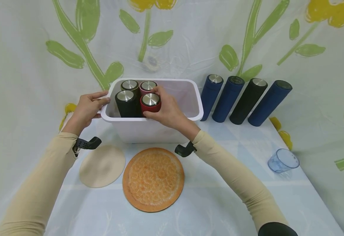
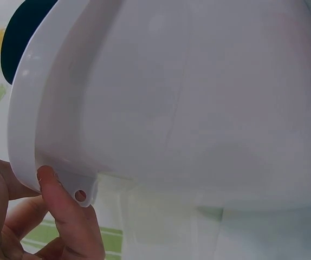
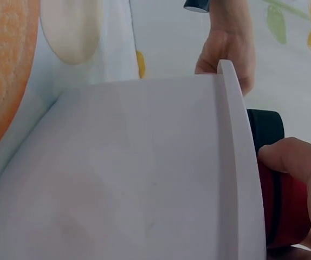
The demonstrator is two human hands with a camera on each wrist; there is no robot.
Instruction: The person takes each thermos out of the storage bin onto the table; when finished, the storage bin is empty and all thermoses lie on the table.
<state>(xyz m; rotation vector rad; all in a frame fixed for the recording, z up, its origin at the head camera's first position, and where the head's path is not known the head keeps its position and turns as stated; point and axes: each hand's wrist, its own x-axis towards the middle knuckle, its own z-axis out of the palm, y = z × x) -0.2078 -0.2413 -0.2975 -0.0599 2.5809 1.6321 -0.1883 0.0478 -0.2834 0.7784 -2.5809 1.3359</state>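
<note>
A white plastic bin (image 1: pixel 154 131) stands at the back of the table. My left hand (image 1: pixel 86 109) holds its left rim, with fingertips (image 2: pixel 63 200) under the lip near a small holed tab. Inside the bin's left part stand several thermos bottles with silver-topped lids. My right hand (image 1: pixel 169 109) grips the red thermos (image 1: pixel 150 104) near its lid, fingers and thumb on either side. Left of it is a black thermos (image 1: pixel 126 104); behind are a dark green thermos (image 1: pixel 129 85) and a pinkish-red thermos (image 1: pixel 147 86). The bin wall hides their lower parts.
Right of the bin stand several tall bottles, including a blue bottle (image 1: pixel 211 95) and a black bottle (image 1: pixel 247 101). A clear blue glass (image 1: pixel 283 160) is near the right table edge. In front lie a round orange-brown mat (image 1: pixel 153 180) and a beige disc (image 1: pixel 102 167).
</note>
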